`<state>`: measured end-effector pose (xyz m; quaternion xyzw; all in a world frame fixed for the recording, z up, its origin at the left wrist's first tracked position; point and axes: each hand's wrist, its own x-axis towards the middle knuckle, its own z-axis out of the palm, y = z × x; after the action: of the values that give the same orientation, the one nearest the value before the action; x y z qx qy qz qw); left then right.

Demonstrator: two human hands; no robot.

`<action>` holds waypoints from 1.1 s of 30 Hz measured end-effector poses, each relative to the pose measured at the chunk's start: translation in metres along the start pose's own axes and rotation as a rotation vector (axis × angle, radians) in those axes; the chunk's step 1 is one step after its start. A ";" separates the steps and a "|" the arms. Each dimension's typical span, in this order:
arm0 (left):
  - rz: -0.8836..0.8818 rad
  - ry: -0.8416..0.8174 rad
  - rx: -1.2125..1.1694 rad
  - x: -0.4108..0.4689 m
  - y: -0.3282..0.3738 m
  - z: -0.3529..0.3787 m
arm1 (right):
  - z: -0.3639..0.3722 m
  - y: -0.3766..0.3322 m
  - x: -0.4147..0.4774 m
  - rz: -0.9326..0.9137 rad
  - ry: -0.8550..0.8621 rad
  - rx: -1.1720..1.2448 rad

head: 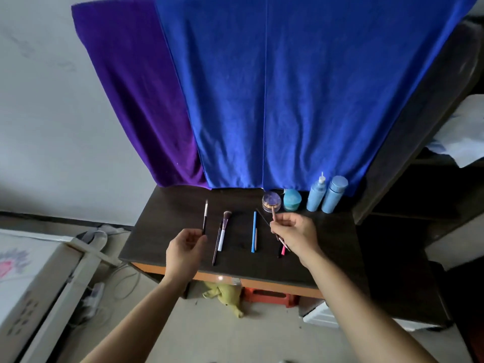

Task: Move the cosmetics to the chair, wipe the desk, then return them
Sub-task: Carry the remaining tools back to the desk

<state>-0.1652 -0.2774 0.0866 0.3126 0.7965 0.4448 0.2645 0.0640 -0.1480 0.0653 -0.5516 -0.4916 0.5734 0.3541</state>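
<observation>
My left hand (186,246) pinches the lower end of a thin black brush (205,218) over the dark desk (167,205). My right hand (296,233) grips a slim pink brush (273,213) that pokes out above and below the fist. On the desk lie a white-handled powder brush (223,231), a dark thin brush (216,244), a blue pencil (254,231), a short tan stick (256,239) and a pink pen (282,250). Along the back stand a purple-lidded jar (271,201), a teal jar (292,200) and two light-blue bottles (317,195) (334,193).
Blue cloth (288,100) and purple cloth (136,87) hang behind the desk. A dark shelf unit (432,153) stands at the right. White furniture (31,284) and cables sit at the left. A yellow toy (225,294) and red crate (269,296) lie under the desk.
</observation>
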 end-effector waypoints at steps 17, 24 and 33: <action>-0.129 -0.453 0.385 0.219 -0.112 0.051 | 0.159 0.094 0.115 0.342 0.248 -0.405; 0.011 -0.544 0.512 0.218 -0.110 0.045 | 0.164 0.080 0.093 0.370 0.260 -0.558; 0.229 -0.551 0.468 0.209 -0.034 0.026 | 0.104 0.009 0.033 0.149 0.465 -0.733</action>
<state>-0.2949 -0.1238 0.0144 0.5595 0.7355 0.1766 0.3389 -0.0413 -0.1369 0.0381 -0.7891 -0.5286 0.2455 0.1940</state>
